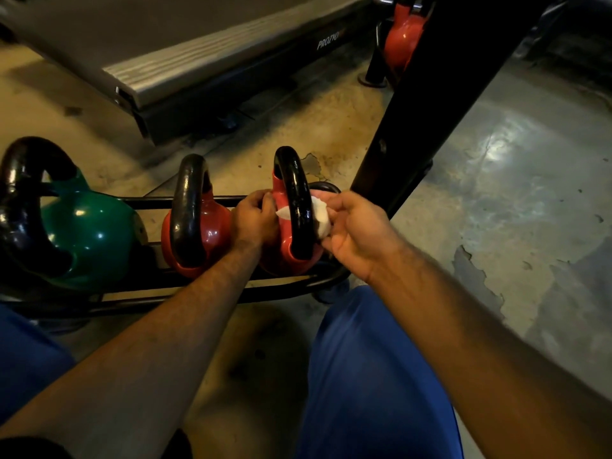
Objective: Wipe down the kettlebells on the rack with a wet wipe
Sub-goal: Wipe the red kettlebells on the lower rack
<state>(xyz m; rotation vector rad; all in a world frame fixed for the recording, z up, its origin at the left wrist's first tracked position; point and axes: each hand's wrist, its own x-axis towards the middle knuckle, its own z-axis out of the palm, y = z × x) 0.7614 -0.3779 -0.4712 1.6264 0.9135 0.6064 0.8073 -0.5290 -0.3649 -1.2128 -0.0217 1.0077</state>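
I have the wet wipe (319, 216) threaded through the handle (295, 200) of the red kettlebell (287, 248) at the near end of the rack (288, 286). My right hand (356, 231) pinches one end of it on the outer side of the handle, and my left hand (253, 218) curls around the other end on the inner side. To wipe this well, I judge I should keep the cloth taut against the black loop and draw it back and forth, working from the crown toward each root, with the bell seated between the rails. Between my hands the handle is glossy black, and the body below is shiny red. Beyond my left hand sit a second red kettlebell (205, 235) and a green kettlebell (89, 240).
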